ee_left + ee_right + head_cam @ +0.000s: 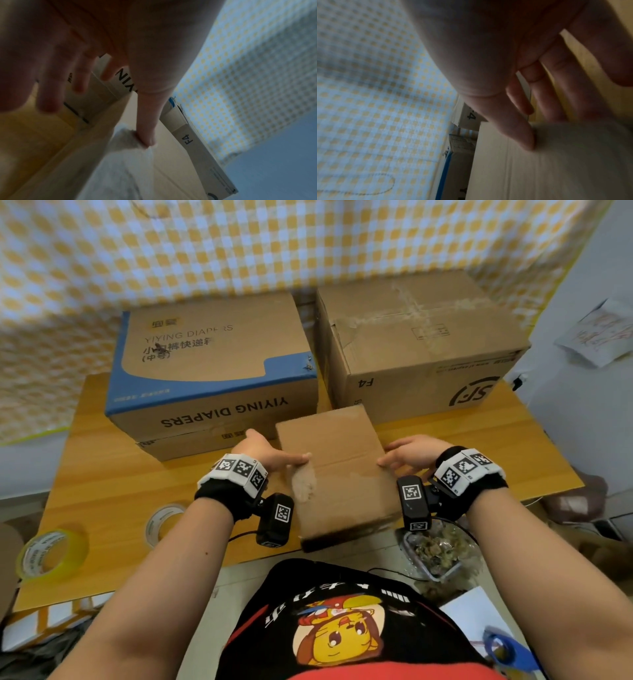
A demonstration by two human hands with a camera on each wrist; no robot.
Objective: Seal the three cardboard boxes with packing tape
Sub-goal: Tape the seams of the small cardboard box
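Note:
A small plain cardboard box (337,470) sits between my hands at the table's near edge, its flaps down and a bare centre seam showing. My left hand (274,455) is on its left side, the thumb (145,134) lying flat on top at a torn white patch (123,155) and the fingers (49,100) straight down the wall. On the box's right edge is my right hand (406,457), with the thumb (518,132) on top and the fingers (556,101) straight. I cannot tell whether the box rests on the table or is lifted.
Behind stand a blue-edged diaper box (212,371) on a flat carton (191,445) and a brown SF box (418,344) with old tape. A yellow tape roll (51,554) and a clear roll (164,520) lie left on the wooden table (113,491). A plastic tub (442,549) is near right.

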